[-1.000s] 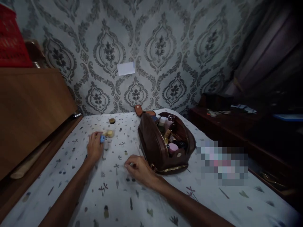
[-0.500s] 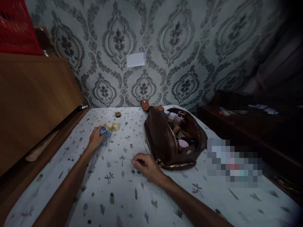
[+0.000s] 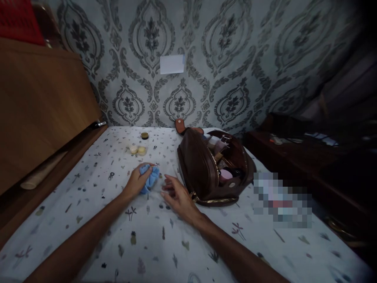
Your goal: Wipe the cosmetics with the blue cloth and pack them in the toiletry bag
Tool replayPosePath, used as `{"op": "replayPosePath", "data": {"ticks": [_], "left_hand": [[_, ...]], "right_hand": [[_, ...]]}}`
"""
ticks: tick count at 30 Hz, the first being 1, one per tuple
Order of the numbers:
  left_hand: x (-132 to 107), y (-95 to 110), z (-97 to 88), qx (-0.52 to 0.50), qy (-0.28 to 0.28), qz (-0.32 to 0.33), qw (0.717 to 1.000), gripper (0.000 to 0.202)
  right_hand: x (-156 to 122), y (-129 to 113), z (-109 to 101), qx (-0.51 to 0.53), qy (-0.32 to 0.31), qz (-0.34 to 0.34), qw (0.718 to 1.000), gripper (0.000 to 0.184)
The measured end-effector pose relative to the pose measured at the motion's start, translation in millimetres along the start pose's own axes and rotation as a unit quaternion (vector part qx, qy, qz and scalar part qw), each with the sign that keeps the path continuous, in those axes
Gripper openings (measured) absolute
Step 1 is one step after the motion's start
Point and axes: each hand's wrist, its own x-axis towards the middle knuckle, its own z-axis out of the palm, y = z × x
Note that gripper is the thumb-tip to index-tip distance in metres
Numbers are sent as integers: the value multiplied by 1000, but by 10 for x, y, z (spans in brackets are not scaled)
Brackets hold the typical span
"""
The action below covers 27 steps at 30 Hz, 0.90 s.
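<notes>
Between the thumb and fingers of my left hand is a crumpled light-blue scrunchie-like cloth, held just above the printed sheet. My right hand is close by on its right, fingers apart and holding nothing. Beside the right hand sits an open brown leather cosmetic bag with a gold zip. A pink round item and several bottles show inside it. Past my left hand lie two small cream-coloured round pots and a dark pot with an olive top.
A wooden cabinet stands on the left with a red basket on top. The patterned wall closes off the back. Dark furniture is on the right, near a blurred-out patch on the sheet.
My left hand has moved right and nearer with the blue cloth, away from the cream pots. My right hand's fingers have spread. The view has tilted slightly downward.
</notes>
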Motion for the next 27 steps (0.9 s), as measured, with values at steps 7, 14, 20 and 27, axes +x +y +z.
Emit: {"op": "replayPosePath", "data": {"ticks": [7,14,20,27], "left_hand": [[-206,136,151,64,-70,131,987,29],[-163,179,52,45,-95,127,986,33],[-158,78,67,-76,-97,-2,992,44],[-153,15,128,-122,-73,32,989,24]], "right_hand": [[8,-44,-27,-34,-26,-12,999,50],[-5,-6,-2,-35,-34,-10,999,53],[-21,36,0,-64,-59,-26,996,61],[-8,-5,-18,-58,-59,-37,996,66]]}}
